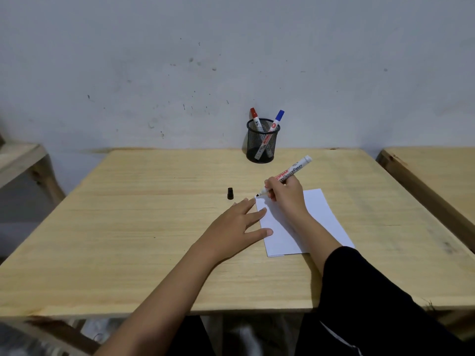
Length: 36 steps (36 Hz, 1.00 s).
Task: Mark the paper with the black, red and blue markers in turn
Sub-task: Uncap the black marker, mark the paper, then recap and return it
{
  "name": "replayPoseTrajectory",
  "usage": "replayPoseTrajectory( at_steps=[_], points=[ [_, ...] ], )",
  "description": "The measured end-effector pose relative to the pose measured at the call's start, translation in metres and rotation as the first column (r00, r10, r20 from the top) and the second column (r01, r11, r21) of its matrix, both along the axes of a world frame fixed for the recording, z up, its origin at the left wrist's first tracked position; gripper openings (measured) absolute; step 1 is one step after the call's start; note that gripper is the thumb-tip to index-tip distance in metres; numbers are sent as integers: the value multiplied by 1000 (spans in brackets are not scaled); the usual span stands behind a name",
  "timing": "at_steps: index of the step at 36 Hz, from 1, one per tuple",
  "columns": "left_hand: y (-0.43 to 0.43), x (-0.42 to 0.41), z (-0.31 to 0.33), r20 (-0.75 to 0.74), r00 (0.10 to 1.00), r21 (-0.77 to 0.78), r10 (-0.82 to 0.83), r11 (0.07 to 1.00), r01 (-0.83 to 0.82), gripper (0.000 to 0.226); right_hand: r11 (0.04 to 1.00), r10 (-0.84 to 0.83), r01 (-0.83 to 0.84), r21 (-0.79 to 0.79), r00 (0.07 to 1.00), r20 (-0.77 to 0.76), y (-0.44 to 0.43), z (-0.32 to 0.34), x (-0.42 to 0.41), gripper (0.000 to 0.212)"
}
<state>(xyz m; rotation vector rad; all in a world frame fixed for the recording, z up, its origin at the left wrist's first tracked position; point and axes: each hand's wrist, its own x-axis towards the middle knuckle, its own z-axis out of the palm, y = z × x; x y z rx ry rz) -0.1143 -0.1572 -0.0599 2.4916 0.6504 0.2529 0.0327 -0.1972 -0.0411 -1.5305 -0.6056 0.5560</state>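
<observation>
So, paper [316, 222] lies flat on the bench [154, 227], right of centre, long side running away from the person. No mark visible on its bare part; the hand covers the near-tip area, so cannot tell whether ink is down yet. Black marker [288, 176] is uncapped, tip down at the paper's far left corner, touching or just about to touch, barrel tilted up and to the right. Right hand [285, 194] has its fingers clenched around the marker in a writing grip, wrist resting over the sheet. Left hand [236, 227] lies flat, fingers spread and released, holding nothing, fingertips pressing on the paper's left edge to steady it. Black cap [230, 193] stands on the bench just left of the paper's far corner, apart from both hands. Mesh cup [262, 142] sits at the back by the wall, well apart from the paper, with the red marker [255, 116] and blue marker [278, 118] upright in it, both capped. Progress looks early: first colour in hand at the sheet, red and blue untouched, so two of three turns are left, plus recapping black.
</observation>
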Motion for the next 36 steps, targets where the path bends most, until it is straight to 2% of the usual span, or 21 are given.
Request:
replayPoseTrajectory(
  at_steps=[8,14,21,36],
  points=[
    [0,-1,2,-16,1000,-14,-1,1000,1,58,1000,-28,27,8,999,37,2,-3,0,4],
    [1,0,2,-30,1000,-6,-1,1000,1,58,1000,-20,20,2,999,41,3,-2,-1,15],
    [1,0,2,-38,999,-6,2,1000,-2,59,1000,3,-3,2,999,53,3,0,-4,3],
    [0,0,5,-36,999,3,1,1000,-1,58,1000,11,-11,-11,999,38,0,3,-6,4]
  ],
)
